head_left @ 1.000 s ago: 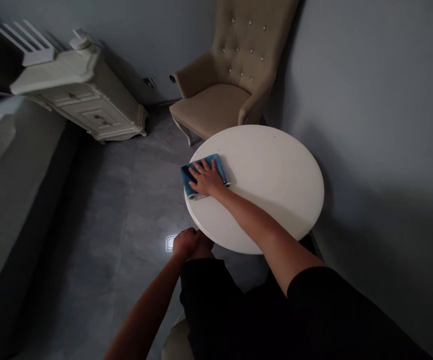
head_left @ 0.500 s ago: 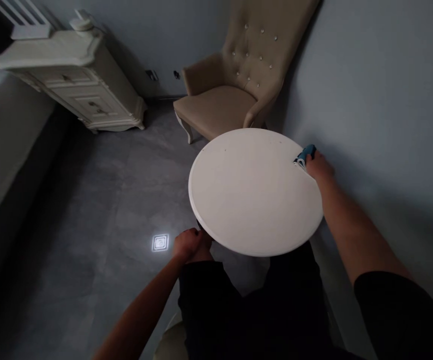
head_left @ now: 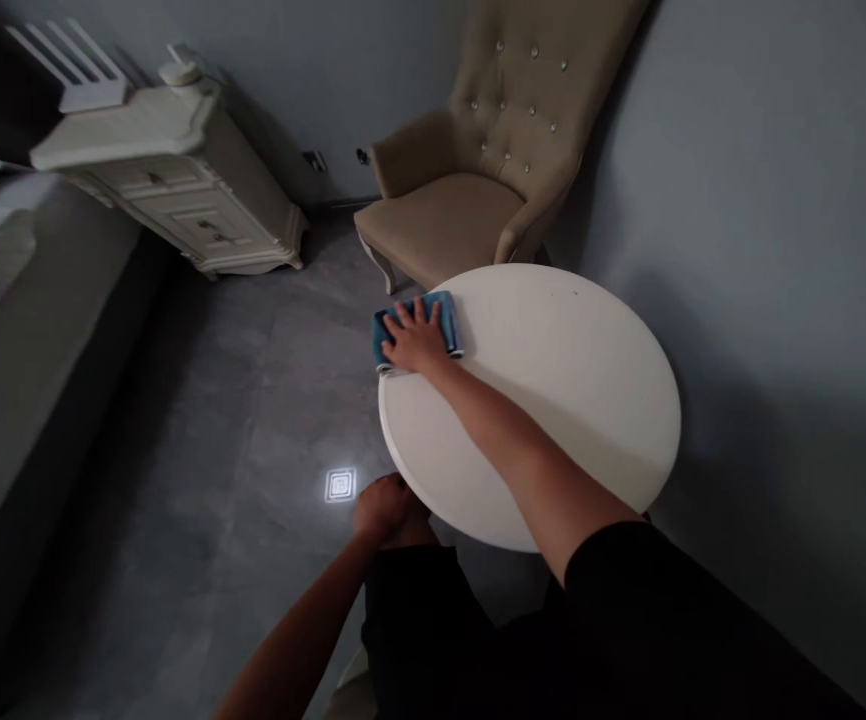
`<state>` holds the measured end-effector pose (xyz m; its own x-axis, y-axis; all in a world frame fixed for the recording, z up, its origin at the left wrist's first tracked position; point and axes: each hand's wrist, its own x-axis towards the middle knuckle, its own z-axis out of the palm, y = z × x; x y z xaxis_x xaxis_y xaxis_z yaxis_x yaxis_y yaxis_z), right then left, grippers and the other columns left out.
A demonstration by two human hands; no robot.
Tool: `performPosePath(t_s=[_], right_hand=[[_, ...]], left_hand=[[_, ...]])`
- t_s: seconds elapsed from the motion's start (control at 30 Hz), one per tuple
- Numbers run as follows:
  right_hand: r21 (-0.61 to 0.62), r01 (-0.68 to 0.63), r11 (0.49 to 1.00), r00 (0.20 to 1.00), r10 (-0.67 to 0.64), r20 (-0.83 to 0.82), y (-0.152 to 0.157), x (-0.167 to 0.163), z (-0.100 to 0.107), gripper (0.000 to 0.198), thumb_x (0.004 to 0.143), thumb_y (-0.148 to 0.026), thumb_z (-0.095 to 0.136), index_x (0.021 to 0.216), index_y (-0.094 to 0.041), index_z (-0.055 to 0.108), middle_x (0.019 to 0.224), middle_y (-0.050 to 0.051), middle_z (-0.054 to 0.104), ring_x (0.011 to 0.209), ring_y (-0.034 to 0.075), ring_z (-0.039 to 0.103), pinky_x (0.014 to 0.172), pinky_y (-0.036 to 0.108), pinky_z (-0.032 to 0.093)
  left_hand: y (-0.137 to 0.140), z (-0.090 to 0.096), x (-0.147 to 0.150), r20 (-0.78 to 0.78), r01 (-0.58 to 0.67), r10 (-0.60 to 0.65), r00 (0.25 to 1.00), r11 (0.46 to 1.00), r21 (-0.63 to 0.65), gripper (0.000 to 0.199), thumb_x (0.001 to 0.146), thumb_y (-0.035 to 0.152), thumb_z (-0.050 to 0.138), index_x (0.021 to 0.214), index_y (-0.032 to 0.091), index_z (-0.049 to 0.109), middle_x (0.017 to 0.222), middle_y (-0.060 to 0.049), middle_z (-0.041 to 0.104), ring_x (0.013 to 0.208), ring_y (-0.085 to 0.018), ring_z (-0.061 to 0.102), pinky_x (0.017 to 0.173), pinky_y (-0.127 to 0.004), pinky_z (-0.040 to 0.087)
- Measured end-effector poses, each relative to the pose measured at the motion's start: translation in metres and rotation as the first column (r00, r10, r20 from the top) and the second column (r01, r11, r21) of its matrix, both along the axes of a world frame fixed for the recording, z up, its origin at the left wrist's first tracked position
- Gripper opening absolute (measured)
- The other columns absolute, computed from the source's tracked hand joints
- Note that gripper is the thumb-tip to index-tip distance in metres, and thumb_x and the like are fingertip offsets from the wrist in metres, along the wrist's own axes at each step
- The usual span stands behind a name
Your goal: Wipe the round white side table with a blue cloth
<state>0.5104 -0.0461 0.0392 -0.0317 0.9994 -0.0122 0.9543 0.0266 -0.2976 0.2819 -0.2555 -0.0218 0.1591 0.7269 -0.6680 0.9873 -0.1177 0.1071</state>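
Observation:
A round white table stands before my knees. My right hand lies flat with fingers spread on a folded blue cloth, which has pale edging. The cloth sits at the table's far left rim and slightly overhangs it. My right forearm crosses the tabletop. Below the left rim, my left hand rests at my bare knee with its fingers curled; the fingertips are hidden, so whether they hold anything does not show. Small dark specks mark the tabletop near its far edge.
A tan tufted armchair stands just behind the table. Grey wall runs along the right. At the back left is a white cabinet bearing a white slatted object, beside a bed. A lit square shows on the grey floor.
My right hand has swept the cloth leftward from the table's right rim to its far left rim, and its fingers have spread over it. My left hand stays by the knee. The view has shifted slightly.

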Motion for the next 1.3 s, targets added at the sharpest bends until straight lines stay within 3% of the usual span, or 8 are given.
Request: performPosePath(t_s=[0.13,0.33,0.5,0.63,0.77,1.0,1.13,1.3], right_hand=[[-0.014,-0.094,0.995,0.995,0.094,-0.014,0.008,-0.003,-0.001,0.074,0.109,-0.066,0.044,0.177,-0.036,0.049,0.185,-0.013,0.037,0.178,0.041,0.012,0.144,0.068,0.005],[-0.05,0.182,0.982,0.981,-0.178,0.071,0.007,0.178,-0.001,0.079,0.114,-0.057,0.039,0.181,-0.016,0.04,0.191,0.013,0.025,0.174,0.05,0.019,0.136,0.083,0.01],[-0.021,0.557,0.83,0.817,-0.543,0.196,-0.052,0.334,-0.007,0.077,0.118,-0.058,0.025,0.178,-0.013,0.042,0.18,0.029,0.041,0.163,0.053,0.038,0.125,0.088,0.027],[-0.056,0.727,0.684,0.681,-0.707,0.191,-0.074,0.374,-0.012,0.078,0.117,-0.06,0.024,0.166,-0.009,0.056,0.157,0.036,0.06,0.145,0.052,0.057,0.116,0.083,0.042],[0.039,0.74,0.671,0.653,-0.732,0.195,-0.032,0.336,-0.015,0.078,0.117,-0.06,0.027,0.169,-0.009,0.055,0.166,0.034,0.054,0.152,0.054,0.05,0.122,0.088,0.029],[-0.001,0.29,0.957,0.952,-0.288,0.104,0.049,0.127,-0.005,0.081,0.115,-0.061,0.035,0.18,-0.012,0.04,0.19,0.018,0.028,0.172,0.055,0.02,0.133,0.088,0.009],[-0.017,0.022,1.0,0.997,-0.021,0.068,0.045,0.027,-0.003,0.074,0.111,-0.066,0.033,0.176,-0.036,0.05,0.188,-0.011,0.033,0.176,0.04,0.021,0.143,0.069,0.01],[-0.056,0.031,0.998,0.997,-0.027,0.073,0.031,0.069,0.004,0.076,0.11,-0.068,0.035,0.179,-0.037,0.045,0.188,-0.014,0.031,0.177,0.035,0.019,0.145,0.062,0.012]], left_hand=[[0.003,0.004,0.002,-0.019,0.01,-0.011,1.0,1.0,-0.015,0.063,0.11,0.06,0.041,0.127,0.022,0.089,0.134,-0.019,0.083,0.124,-0.041,0.078,0.095,-0.043,0.059],[0.005,0.002,-0.003,0.008,0.021,-0.021,1.0,1.0,-0.021,0.065,0.112,0.061,0.038,0.125,0.023,0.089,0.132,-0.019,0.084,0.123,-0.04,0.078,0.097,-0.044,0.059],[0.004,-0.005,-0.014,0.057,0.005,-0.005,0.998,1.0,-0.003,0.068,0.112,0.065,0.036,0.121,0.023,0.089,0.127,-0.019,0.085,0.117,-0.038,0.08,0.094,-0.042,0.059],[0.004,-0.006,-0.021,0.093,-0.006,0.006,0.996,1.0,0.001,0.066,0.113,0.063,0.036,0.119,0.026,0.089,0.124,-0.016,0.086,0.114,-0.037,0.081,0.094,-0.041,0.058],[0.005,-0.006,-0.024,0.112,-0.002,0.002,0.994,1.0,-0.004,0.062,0.114,0.056,0.036,0.117,0.024,0.089,0.123,-0.016,0.086,0.113,-0.035,0.081,0.093,-0.04,0.058],[0.008,-0.007,-0.02,0.085,-0.029,0.03,0.996,1.0,-0.009,0.062,0.113,0.059,0.038,0.116,0.024,0.09,0.125,-0.018,0.085,0.116,-0.039,0.081,0.095,-0.044,0.059],[0.01,-0.009,-0.015,0.035,-0.007,0.008,0.999,1.0,-0.007,0.062,0.112,0.058,0.039,0.124,0.023,0.088,0.132,-0.019,0.084,0.124,-0.041,0.078,0.099,-0.046,0.06],[0.009,-0.007,-0.011,0.03,0.007,-0.007,1.0,1.0,-0.001,0.061,0.111,0.058,0.04,0.126,0.022,0.087,0.134,-0.018,0.083,0.126,-0.04,0.078,0.098,-0.044,0.059]])
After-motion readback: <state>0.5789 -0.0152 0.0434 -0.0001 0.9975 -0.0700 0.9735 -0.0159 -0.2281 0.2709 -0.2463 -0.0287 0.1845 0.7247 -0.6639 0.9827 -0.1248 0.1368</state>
